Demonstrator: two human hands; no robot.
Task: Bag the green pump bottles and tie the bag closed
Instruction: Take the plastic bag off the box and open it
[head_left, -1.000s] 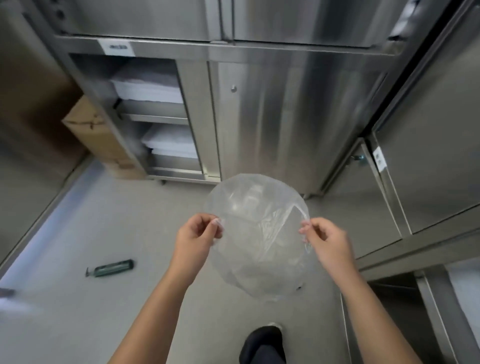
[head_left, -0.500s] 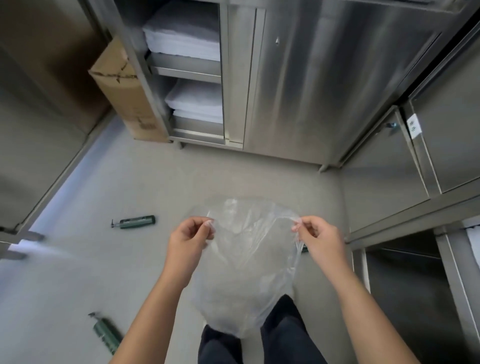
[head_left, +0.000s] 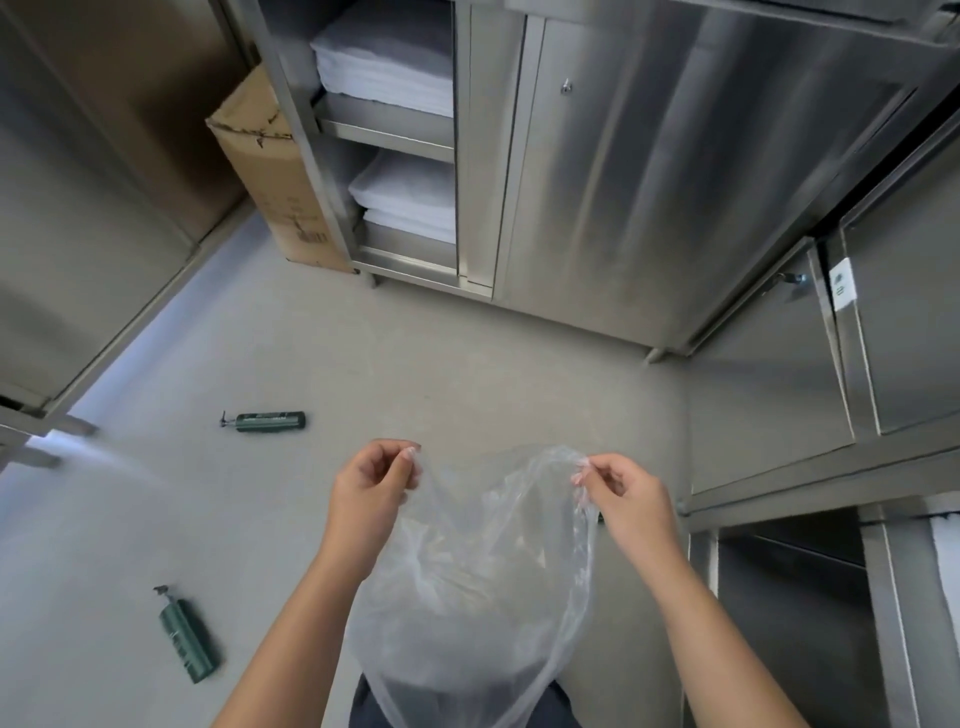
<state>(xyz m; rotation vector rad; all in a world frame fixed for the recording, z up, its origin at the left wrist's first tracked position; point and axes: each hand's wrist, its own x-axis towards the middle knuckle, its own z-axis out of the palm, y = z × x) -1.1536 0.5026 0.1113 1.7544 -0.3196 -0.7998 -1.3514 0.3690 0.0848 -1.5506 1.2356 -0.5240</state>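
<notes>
Clear plastic bag (head_left: 483, 587) held up over grey floor (head_left: 467, 374), mouth rim pinched at left by left hand (head_left: 371, 491) and at right by right hand (head_left: 626, 501), thumb against fingertips on each, rim sagging between. Two green pump bottles lying flat: far bottle (head_left: 267, 421) well left of bag, near bottle (head_left: 187, 640) lower left, apart from each other. Bare floor between bag and steel cabinet (head_left: 623, 171) base; cardboard box (head_left: 275, 171) against cabinet's left edge.
</notes>
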